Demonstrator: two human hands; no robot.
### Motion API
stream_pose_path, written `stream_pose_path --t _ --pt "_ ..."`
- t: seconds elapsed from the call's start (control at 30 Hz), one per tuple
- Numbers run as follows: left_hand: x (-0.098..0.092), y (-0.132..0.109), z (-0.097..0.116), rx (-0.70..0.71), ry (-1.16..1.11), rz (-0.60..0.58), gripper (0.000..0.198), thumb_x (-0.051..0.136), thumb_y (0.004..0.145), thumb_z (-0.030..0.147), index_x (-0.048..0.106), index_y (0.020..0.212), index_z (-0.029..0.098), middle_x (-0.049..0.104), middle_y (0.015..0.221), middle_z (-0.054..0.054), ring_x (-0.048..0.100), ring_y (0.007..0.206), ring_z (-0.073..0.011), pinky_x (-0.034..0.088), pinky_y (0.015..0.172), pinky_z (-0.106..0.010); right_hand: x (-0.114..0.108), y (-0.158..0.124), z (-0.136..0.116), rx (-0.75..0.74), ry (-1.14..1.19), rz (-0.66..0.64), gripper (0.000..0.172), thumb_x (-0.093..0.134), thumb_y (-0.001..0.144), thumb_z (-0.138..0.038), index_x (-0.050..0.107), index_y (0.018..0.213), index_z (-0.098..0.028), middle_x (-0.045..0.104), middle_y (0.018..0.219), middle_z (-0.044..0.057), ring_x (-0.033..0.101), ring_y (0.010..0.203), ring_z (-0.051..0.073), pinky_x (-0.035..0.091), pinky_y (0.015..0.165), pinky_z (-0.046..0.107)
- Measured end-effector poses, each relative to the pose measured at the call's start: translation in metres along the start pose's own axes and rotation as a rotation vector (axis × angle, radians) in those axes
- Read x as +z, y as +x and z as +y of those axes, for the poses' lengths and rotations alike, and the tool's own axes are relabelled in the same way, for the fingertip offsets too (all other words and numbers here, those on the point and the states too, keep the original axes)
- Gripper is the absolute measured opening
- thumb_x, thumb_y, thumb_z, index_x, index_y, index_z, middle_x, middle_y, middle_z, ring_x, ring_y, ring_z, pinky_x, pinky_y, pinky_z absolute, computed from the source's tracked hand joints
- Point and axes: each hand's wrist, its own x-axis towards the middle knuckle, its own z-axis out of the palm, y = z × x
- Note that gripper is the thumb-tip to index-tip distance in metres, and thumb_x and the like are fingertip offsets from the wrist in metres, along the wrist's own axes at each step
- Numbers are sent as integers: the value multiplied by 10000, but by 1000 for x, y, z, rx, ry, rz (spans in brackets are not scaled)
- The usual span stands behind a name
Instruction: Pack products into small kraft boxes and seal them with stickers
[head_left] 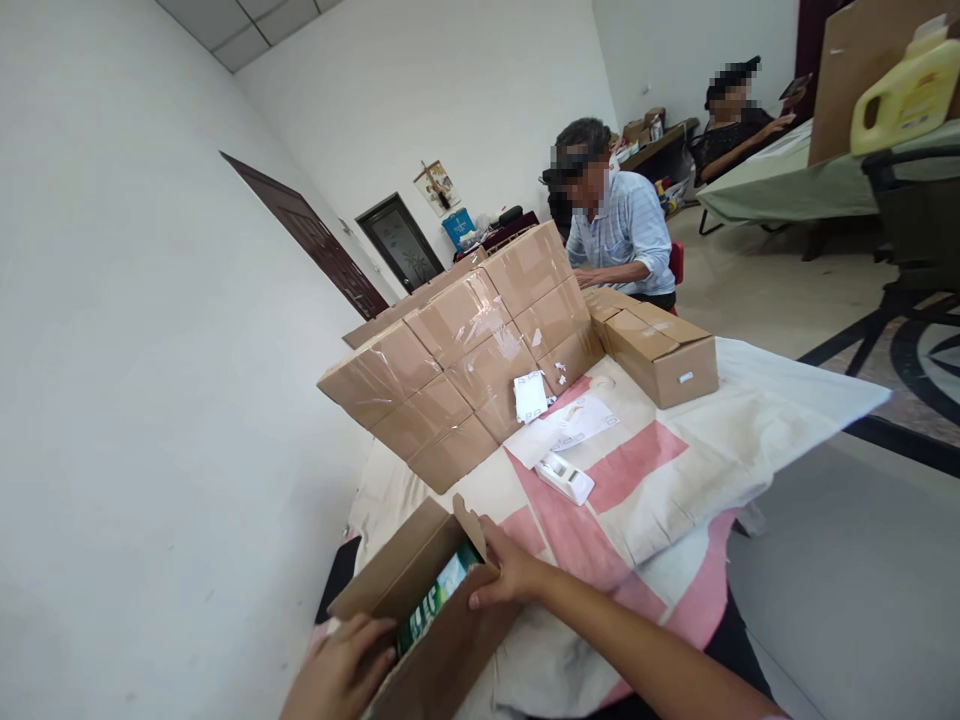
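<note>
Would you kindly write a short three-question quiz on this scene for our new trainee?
1. Which hand grips the open carton at its far end, left or right?
2. True or false: the green package sits inside the open carton.
3. Choose one: the large jug at upper right is A) blue, B) yellow, C) red.

Key: 1. Right hand; 2. True; 3. B.

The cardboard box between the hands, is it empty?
No: a green package shows inside the open box, between the left hand and right hand.
</note>
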Motion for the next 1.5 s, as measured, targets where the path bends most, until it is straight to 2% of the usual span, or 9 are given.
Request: stream_pose_path --t 0.17,0.33,0.5,0.63,0.83,1.07,1.17,1.3,1.5 --pt "2 4 -22 -101 -206 532 644 491 886 673 590 1337 224 543 1426 -168 503 1369 -368 461 1125 -527 -4 6 2 11 -33 251 1293 946 512 -544 298 1613 -341 369 1452 93 367 1399 352 230 1240 509" --pt "46 27 -13 -169 -597 419 905 522 863 738 234 1575 260 340 1637 -168 531 1379 -356 518 1090 -492 -8 5 -6 56 -102 266 1258 943 528 -496 302 1603 -370 354 1457 86 366 1402 348 255 1234 509" --pt "61 42 -13 -61 -628 451 1002 476 892 736 -27 1615 257 599 1448 -162 518 1409 -318 397 1197 -521 -9 1 -7 -21 -96 259 1155 885 599 -568 323 1580 -332 268 1567 118 313 1470 370 256 1236 526" --pt "55 47 -8 -131 -644 436 861 263 977 686 5 1632 190 594 1462 -164 440 1474 -293 316 1251 -499 -10 0 -6 -107 -131 273 896 770 693 -703 510 1453 -305 178 1639 108 268 1516 381 252 1240 519" --pt "56 62 8 -113 -802 478 798 230 996 668 20 1645 253 112 1738 -70 207 1581 -242 233 1280 -407 -17 4 -15 -139 -164 276 703 700 700 -785 655 1116 -221 312 1545 140 372 1434 360 312 1195 487" --pt "53 74 13 -179 -1032 341 758 376 971 425 44 1644 322 194 1720 4 223 1570 -211 244 1275 -398 -17 13 -19 -238 -133 364 510 747 672 -634 614 902 -199 461 1360 144 548 1246 318 442 1086 429" --pt "44 78 5 -172 -966 359 794 405 939 379 71 1650 269 220 1713 -18 235 1569 -225 253 1276 -393 -22 9 -26 -170 -223 328 551 793 649 -587 652 1030 -215 501 1412 147 557 1278 332 455 1096 435" --pt "19 98 -8 -166 -852 487 886 572 886 429 144 1644 262 135 1734 -43 172 1588 -278 230 1282 -433 -51 -7 -48 24 -319 336 813 798 727 -506 487 1433 -248 531 1487 147 510 1384 357 428 1155 515" --pt "-34 164 -15 -107 -819 638 1064 663 861 602 28 1637 246 55 1735 -138 137 1586 -345 238 1247 -558 -176 1 -95 -185 -404 629 447 639 927 -356 543 1353 -260 593 1425 111 559 1347 272 442 1161 498"
